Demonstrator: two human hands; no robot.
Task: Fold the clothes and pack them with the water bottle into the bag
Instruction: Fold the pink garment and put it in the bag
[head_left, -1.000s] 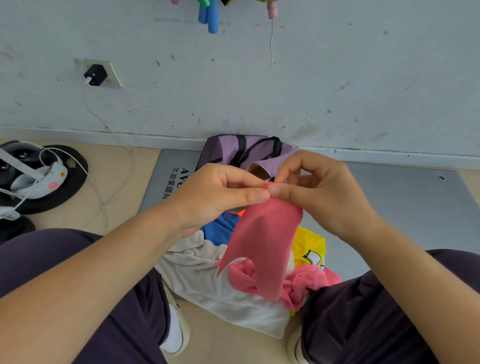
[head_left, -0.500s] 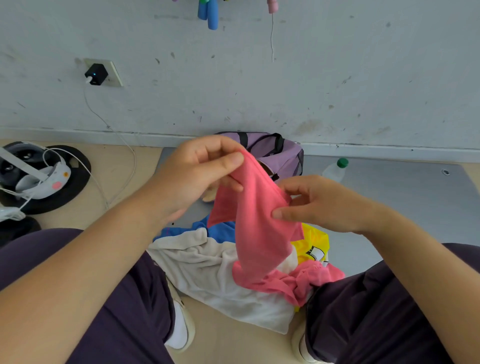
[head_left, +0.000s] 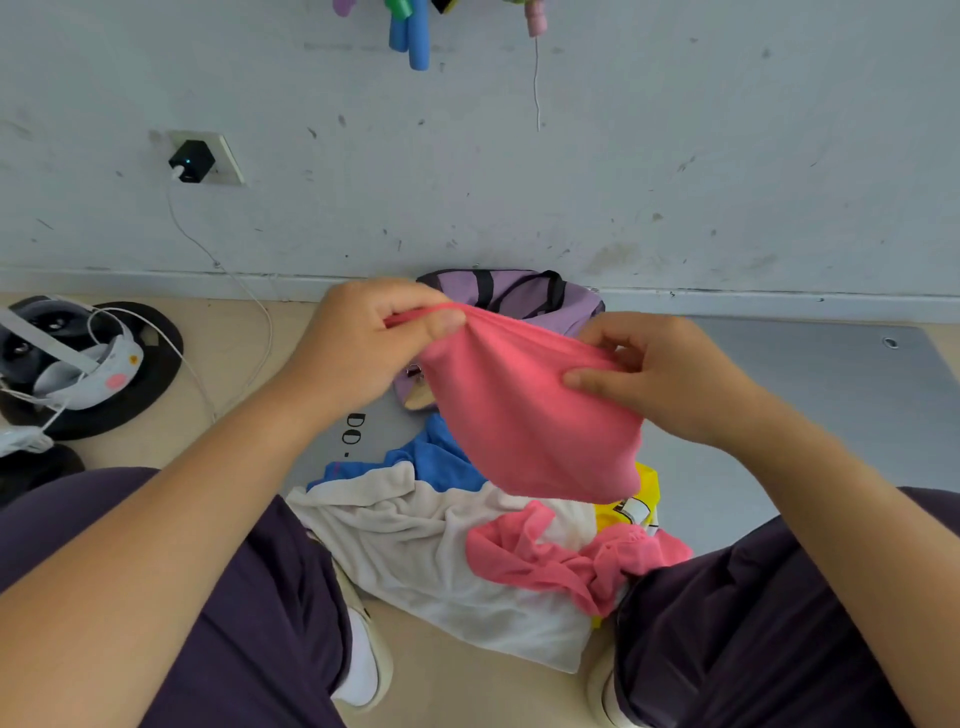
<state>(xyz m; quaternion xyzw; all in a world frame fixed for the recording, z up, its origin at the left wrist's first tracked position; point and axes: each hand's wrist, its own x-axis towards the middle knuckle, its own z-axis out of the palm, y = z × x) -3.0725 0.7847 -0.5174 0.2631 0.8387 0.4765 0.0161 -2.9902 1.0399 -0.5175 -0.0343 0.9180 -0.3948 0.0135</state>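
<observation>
The pink garment (head_left: 530, 410) hangs between both hands above the clothes pile (head_left: 441, 545) on the floor. The left hand (head_left: 363, 348) and right hand (head_left: 660, 379) pinch its top edge. It looks light, limp and easily bunched, best held at the corners.

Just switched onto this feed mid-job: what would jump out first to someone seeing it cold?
The pink garment, stretched in mid-air at the centre of the view, pinched by the left hand and the right hand. Below it, between the knees, lies a heap of unfolded clothes in white, blue, yellow and pink. Behind, against the wall, sits the purple bag.
</observation>
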